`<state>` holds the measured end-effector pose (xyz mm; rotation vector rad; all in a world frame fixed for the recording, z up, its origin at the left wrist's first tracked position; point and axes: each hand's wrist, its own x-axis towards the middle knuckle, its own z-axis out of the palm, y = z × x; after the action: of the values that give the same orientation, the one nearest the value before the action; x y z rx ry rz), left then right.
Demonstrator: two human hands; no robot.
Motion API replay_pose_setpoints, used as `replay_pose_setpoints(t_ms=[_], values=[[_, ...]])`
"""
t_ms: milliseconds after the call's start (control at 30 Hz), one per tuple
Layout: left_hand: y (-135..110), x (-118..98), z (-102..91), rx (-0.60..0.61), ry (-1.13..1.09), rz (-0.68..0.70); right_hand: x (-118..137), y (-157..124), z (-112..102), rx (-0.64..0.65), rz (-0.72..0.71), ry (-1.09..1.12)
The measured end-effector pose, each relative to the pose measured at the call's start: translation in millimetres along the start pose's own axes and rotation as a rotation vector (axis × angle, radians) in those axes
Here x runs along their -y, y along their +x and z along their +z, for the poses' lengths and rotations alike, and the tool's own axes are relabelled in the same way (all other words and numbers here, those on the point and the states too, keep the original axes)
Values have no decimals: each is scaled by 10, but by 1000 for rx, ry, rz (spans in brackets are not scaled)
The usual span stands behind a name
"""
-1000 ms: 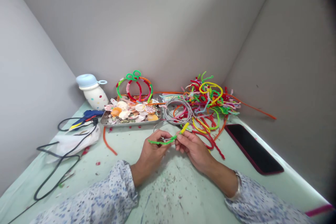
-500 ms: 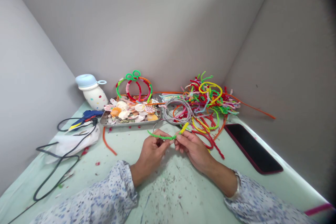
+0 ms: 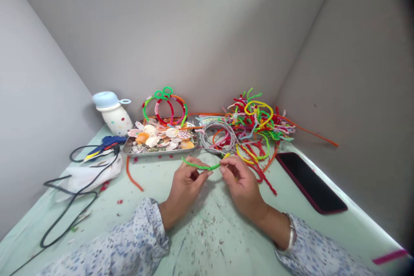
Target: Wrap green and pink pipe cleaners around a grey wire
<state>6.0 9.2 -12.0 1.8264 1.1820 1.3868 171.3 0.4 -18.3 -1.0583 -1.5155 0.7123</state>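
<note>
Between my hands runs a fuzzy green pipe cleaner (image 3: pixel 196 165), slightly bowed, with a yellow tip showing behind my right fingers. My left hand (image 3: pixel 186 187) pinches it near its middle, and the free green end sticks out to the left. On the other side, my right hand (image 3: pixel 243 184) closes thumb and fingers on the piece close to the yellow part. Just beyond the hands lie a coil of grey wire (image 3: pixel 203 136) and a heap of coloured pipe cleaners (image 3: pixel 258 114).
A metal tray (image 3: pixel 161 153) of shells and buttons holds pipe-cleaner rings (image 3: pixel 157 112) at the back. To the left are a white bottle (image 3: pixel 116 118), blue-handled pliers (image 3: pixel 111 141), a black cable (image 3: pixel 69 198) and a plastic bag (image 3: pixel 97 177). A phone (image 3: pixel 312 183) lies right.
My right hand has turned and shifted slightly right along the pipe cleaner, so less of the yellow end shows. My left hand stays almost still.
</note>
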Motion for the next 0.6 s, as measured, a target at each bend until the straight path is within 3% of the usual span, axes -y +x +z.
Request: replay_pose_setpoints(t_ms=[167, 267, 600], values=[[-24, -21, -16, 38, 67, 58, 35, 25, -12, 127, -194, -123], [-28, -29, -28, 25, 104, 87, 32, 40, -6, 187, -175, -137], [-21, -40, -38, 43, 78, 170, 19, 31, -3, 197, -114, -155]])
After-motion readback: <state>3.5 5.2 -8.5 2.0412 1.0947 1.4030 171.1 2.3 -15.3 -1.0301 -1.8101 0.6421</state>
